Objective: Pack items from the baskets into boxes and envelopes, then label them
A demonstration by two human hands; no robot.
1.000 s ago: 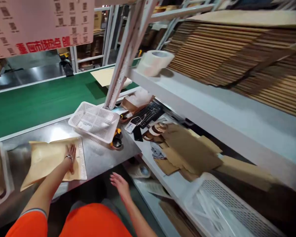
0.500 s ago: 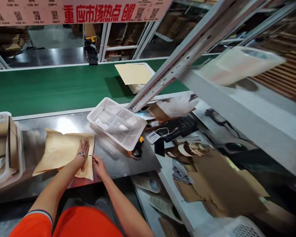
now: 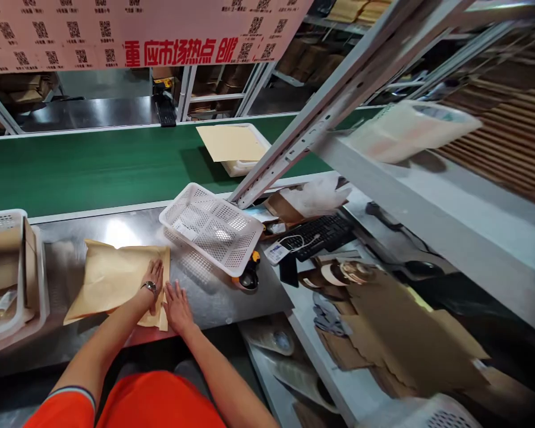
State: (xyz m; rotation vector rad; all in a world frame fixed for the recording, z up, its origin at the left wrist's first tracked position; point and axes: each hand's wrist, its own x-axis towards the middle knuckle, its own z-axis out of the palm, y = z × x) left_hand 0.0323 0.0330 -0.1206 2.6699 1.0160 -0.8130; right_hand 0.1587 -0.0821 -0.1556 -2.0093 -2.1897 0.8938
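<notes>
A tan padded envelope point(image 3: 116, 276) lies on the metal bench point(image 3: 218, 309) in front of me. My left hand point(image 3: 153, 280), with a wristwatch or bracelet above it, rests flat on the envelope near its right end, fingers stretched out. At the envelope's right edge, my right hand point(image 3: 178, 308) lies with its fingers spread, touching the edge or just beside it. Just beyond my hands, a white perforated basket point(image 3: 211, 229) sits tilted on the bench, with a yellow-and-black scanner point(image 3: 248, 274) partly under its near corner.
White crates point(image 3: 35, 285) holding cardboard stand at left. Behind the bench runs a green conveyor point(image 3: 93, 178) carrying a basket topped by a flat envelope point(image 3: 232, 142). A slanted metal post point(image 3: 289, 145) rises at right, near a keyboard point(image 3: 323, 235), flattened cardboard point(image 3: 410, 333) and a shelf with a tape roll point(image 3: 414, 131).
My right hand's fingers have opened out from a pinch at the envelope's edge and now lie spread. My left hand stays flat on the envelope. The view has tilted slightly upward.
</notes>
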